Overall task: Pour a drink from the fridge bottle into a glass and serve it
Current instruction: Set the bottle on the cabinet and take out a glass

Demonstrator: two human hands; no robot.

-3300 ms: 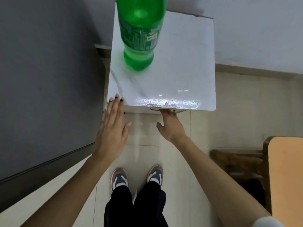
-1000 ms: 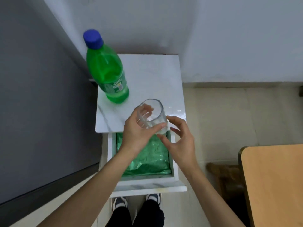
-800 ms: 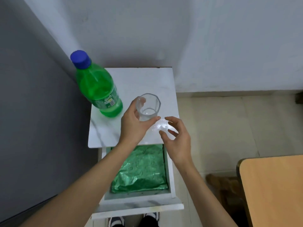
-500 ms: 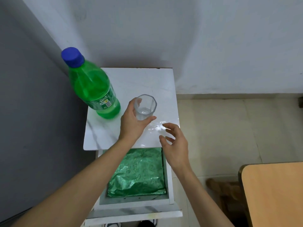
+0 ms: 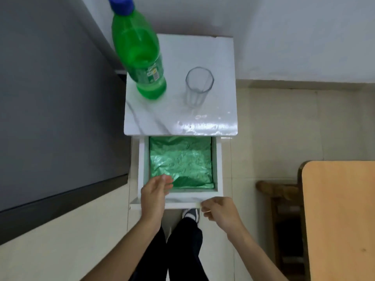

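A green soda bottle with a blue cap stands upright at the back left of the white marble-look cabinet top. An empty clear glass stands upright to its right, a short gap away. Nothing touches either one. Below the top, the drawer is pulled out, lined with crinkled green foil. My left hand lies over the drawer's front edge, fingers apart above the foil. My right hand has curled fingers pinching the front panel's right end.
A dark grey fridge side fills the left. A wooden table and a wooden stool stand at the right. White walls close the corner behind the cabinet. My legs and one shoe are just under the drawer front.
My left hand has let go of the glass, which now stands on the cabinet top. Both hands have dropped back to the drawer's front edge. The camera has tilted down.
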